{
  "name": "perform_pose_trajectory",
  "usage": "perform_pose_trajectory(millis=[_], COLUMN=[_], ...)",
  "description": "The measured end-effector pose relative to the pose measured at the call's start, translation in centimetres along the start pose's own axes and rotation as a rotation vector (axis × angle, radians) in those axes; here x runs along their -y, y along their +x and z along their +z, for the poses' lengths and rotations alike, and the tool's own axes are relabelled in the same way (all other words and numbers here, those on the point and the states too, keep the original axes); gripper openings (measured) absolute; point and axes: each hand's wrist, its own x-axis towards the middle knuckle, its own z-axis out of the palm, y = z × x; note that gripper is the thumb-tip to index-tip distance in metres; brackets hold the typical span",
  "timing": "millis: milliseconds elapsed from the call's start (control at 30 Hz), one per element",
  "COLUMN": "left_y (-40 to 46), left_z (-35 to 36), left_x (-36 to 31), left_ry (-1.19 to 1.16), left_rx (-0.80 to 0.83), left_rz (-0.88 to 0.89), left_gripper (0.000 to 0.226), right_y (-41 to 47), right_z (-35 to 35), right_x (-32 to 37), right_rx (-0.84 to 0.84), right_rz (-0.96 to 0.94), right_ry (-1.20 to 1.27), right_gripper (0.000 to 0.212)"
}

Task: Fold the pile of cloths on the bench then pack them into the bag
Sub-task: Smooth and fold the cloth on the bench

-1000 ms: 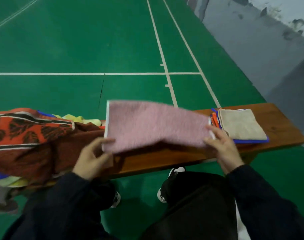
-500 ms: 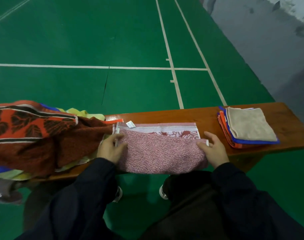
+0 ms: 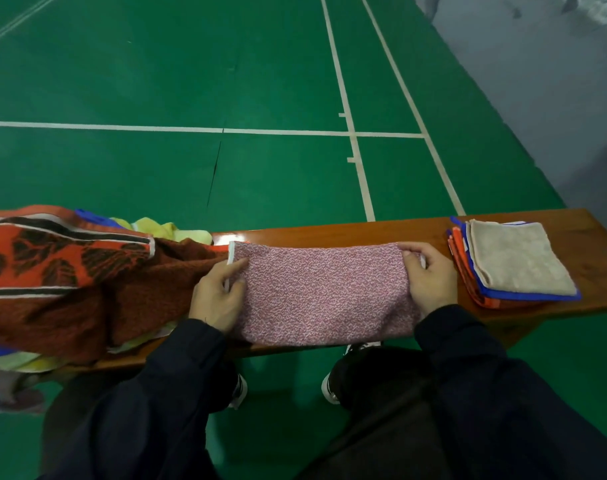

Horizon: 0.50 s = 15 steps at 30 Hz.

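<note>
Now I see the pink cloth (image 3: 324, 292) doubled over, its patterned strip covered; left hand (image 3: 219, 296) and right hand (image 3: 428, 278) pinch its ends, first fold done.

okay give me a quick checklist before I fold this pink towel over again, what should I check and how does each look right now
1. Both ends held: ok. The left hand pinches the left edge and the right hand pinches the right edge of the pink towel.
2. Towel lying flat on the bench: ok, though its near edge overhangs the front.
3. Layers lined up underneath: cannot tell, the lower layer is hidden.
4. Clear of the unfolded pile: not ok, the towel's left end sits right against it.
5. Folded stack ready to receive it: ok, neat, lying to the right.
6. Bag within reach: cannot tell, none is in view.
</note>
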Motion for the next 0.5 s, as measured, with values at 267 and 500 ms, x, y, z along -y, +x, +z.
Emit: perform_pose_trajectory(millis=[267,500], left_y=[0.5,-3.1], left_z=[1.6,1.8], left_x=[1.3,3.6], left_ry=[0.336,0.660], left_rx=[0.092,-0.132], left_rz=[0.013,0.426], left_gripper=[0.043,0.050], right_y=[1.2,-4.5], right_z=[0.9,2.4], right_x=[-1.8,-1.2], right_rx=[0.068,0.330], right_rz=[-0.114,-0.475], right_ry=[-0.462,-0.893], right_gripper=[0.029,0.061])
